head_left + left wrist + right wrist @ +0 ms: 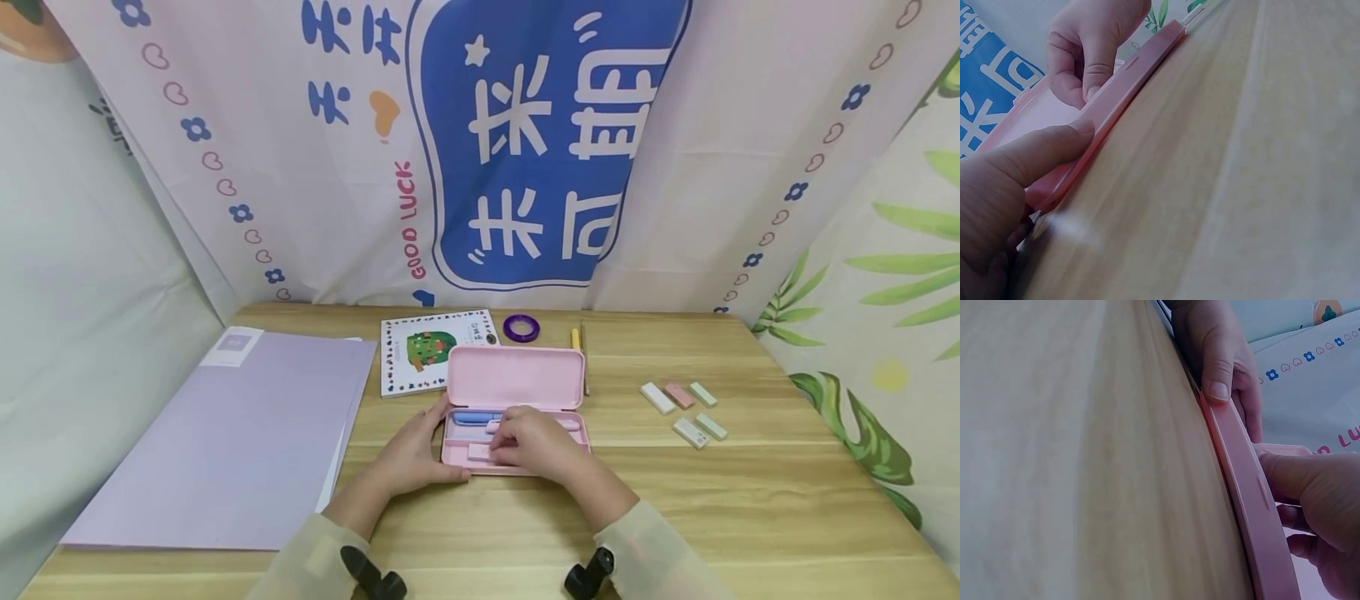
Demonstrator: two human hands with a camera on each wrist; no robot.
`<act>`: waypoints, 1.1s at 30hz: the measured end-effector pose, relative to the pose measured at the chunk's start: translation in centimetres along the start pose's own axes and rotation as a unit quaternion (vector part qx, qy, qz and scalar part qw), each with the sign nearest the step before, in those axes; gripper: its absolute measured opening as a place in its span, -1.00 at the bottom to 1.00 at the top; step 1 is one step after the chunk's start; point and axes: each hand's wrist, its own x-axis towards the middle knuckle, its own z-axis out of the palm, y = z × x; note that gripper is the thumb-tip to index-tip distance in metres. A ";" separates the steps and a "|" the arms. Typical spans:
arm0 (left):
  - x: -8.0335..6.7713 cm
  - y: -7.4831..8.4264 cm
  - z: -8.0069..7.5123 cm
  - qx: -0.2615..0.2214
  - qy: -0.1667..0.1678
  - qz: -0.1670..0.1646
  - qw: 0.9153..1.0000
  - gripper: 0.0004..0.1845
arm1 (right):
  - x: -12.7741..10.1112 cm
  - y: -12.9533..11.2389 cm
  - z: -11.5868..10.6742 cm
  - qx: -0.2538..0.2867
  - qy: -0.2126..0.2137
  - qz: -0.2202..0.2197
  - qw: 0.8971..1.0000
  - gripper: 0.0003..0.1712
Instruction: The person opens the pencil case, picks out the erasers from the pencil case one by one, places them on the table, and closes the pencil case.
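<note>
Nearest: the left hand (408,454), thumb laid along the near rim of the pink pencil case (516,379) and fingers curled round its left end, steadying it on the tabletop (675,500). The wrist views confirm thumb on rim.

Beside it: the right hand (536,442), reaching down into the open tray, fingers bent and pinching a pale pink eraser-like piece (480,451) lying at the tray's near-left corner. Grip looks light; whether it is being set down or taken up cannot be told.

Under the hands: the case tray, lid raised beyond the hands. A blue pen (474,417) lies inside along the far side, with a pinkish item next to it, partly hidden.

Right of the hands, well apart: five small erasers (681,408), outside the case.

Beyond the lid: a yellow pen (575,338), a slim pencil just beside it, a purple tape roll (521,327), a small illustrated booklet (431,350).

Left of the hands: a lilac folder (225,442).

Judged progress: the case is partly filled, with the loose erasers, pens and tape yet outside and the lid unclosed.
</note>
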 end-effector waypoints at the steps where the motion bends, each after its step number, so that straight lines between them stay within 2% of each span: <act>1: 0.0 0.0 0.0 0.000 0.000 0.000 1.000 0.32 | 0.0 0.0 0.0 -0.004 -0.006 0.000 1.000 -0.89; 13: 0.1 0.0 0.0 0.002 0.000 0.001 1.000 0.32 | 0.1 0.1 -0.2 -0.004 -0.015 0.011 1.000 -0.89; 22: 0.0 -0.1 0.0 0.004 -0.001 0.000 1.000 0.34 | 0.4 0.1 -0.5 -0.006 -0.038 -0.013 0.999 -0.85; 29: 0.0 -0.1 0.0 -0.001 -0.001 0.007 1.000 0.35 | 0.8 -0.1 -0.9 0.036 -0.069 0.022 0.997 -0.90; 33: 0.0 0.0 0.1 0.001 -0.001 0.005 1.000 0.35 | 0.8 -0.2 -1.0 0.037 -0.078 0.015 0.996 -0.86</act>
